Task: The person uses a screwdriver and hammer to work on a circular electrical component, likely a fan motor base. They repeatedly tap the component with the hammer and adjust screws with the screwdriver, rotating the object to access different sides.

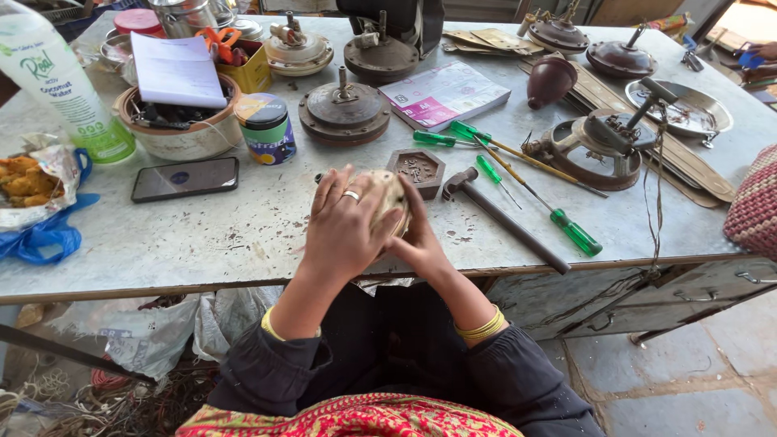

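Note:
Both my hands are wrapped around a round, pale, worn motor part (390,197) just above the near edge of the metal table (202,243). My left hand (344,231), with a ring on one finger, covers the part's left side and top. My right hand (421,239) cups it from the right and below. Most of the part is hidden by my fingers. A small hexagonal wooden tray (416,170) with several small screws lies just beyond it, and a hammer (502,218) lies to the right.
Green-handled screwdrivers (566,226) lie right of the hammer. Fan motor housings (344,112) and a wired stator (599,150) sit further back. A phone (184,178), a can (265,128), a bowl of tools (174,133), a bottle (61,89) and snacks (28,182) are at the left.

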